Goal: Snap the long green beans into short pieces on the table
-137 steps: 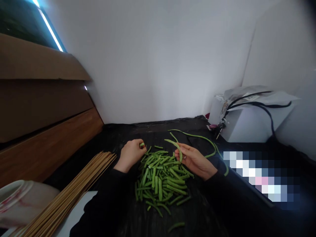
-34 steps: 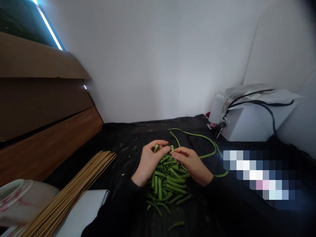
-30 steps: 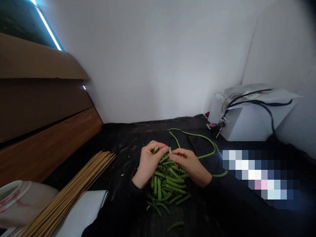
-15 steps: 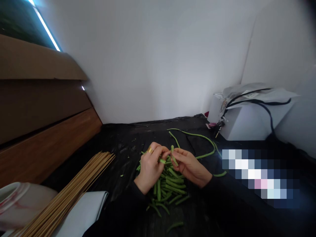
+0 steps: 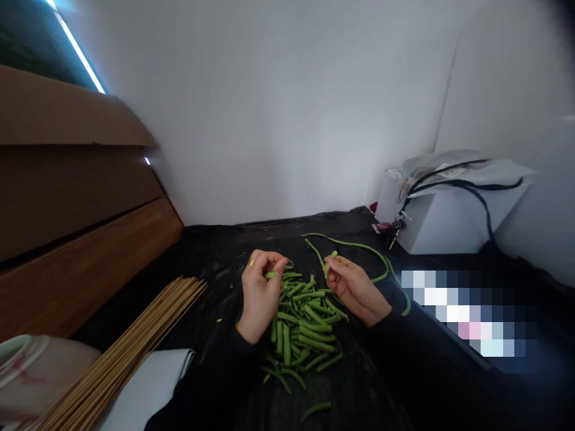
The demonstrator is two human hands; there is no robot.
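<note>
Green bean pieces (image 5: 316, 328) lay in a loose heap on black, creased sheeting (image 5: 229, 245), below and between my hands, as the head view showed. My left hand (image 5: 260, 296) was curled nearly closed around one short piece (image 5: 271, 275), with what looked like a thin, pale loop (image 5: 290, 264) at the fingertips; my right hand (image 5: 359, 290), well apart from it, pinched another short piece (image 5: 330, 263) between thumb and fingers. Working well here, I judged, called for a light pinch close to the end, without bruising, and for keeping that loop off the heap. The pieces were slim and rounded, some straight, some bent, while long beans (image 5: 362, 244) curved smoothly beyond my right hand. Straight, tan sticks (image 5: 130, 344) lay bundled to the left.
</note>
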